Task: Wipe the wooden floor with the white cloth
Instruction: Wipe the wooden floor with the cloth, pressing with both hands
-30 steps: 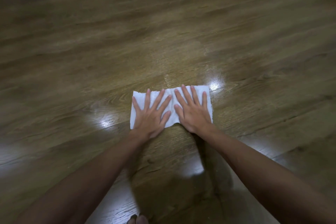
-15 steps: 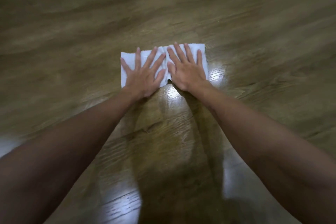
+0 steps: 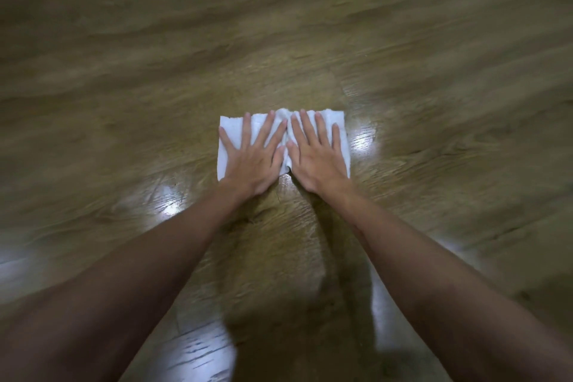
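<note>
A white cloth (image 3: 231, 130) lies flat on the brown wooden floor (image 3: 310, 40), a little above the middle of the view. My left hand (image 3: 252, 158) presses on its left half with fingers straight and spread. My right hand (image 3: 316, 155) presses on its right half the same way, right beside the left hand. The cloth is bunched into a small ridge between the two hands. Both forearms stretch out from the bottom corners of the view. The palms hide the cloth's near edge.
Bright light reflections sit on the glossy planks, one left of the cloth (image 3: 169, 201) and one right of it (image 3: 364, 141). My arms' dark shadow (image 3: 310, 304) falls on the floor between the forearms. The floor's outer parts are motion-blurred.
Both hands pushed the cloth away from me over the floor, arms stretching out. Since half a second ago it sits lower in view, and it has wrinkled up between the hands.
</note>
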